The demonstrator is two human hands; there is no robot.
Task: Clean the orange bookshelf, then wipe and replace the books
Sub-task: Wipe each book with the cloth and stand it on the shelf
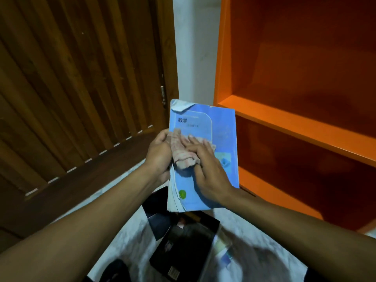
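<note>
Hands meet over a blue book (221, 127) held up in front of the person; the left hand (159, 157) curls round the book's left edge, thumb on the cover, gripping it; the right hand (209, 169) lies flat with fingers nearly straight, pressing a pinkish cloth (181, 153) onto the cover's middle, the cloth bunched between the two hands. Orange bookshelf (295, 119) stands just to the right, its near upright edge close beside the book's right side; the compartments in view are bare and shadowed. A slatted wooden door (81, 78) fills the left, with a strip of white wall (195, 47) between door and shelf. Below the book, dark books (183, 247) lie scattered on a pale floor (122, 204) between the forearms.
</note>
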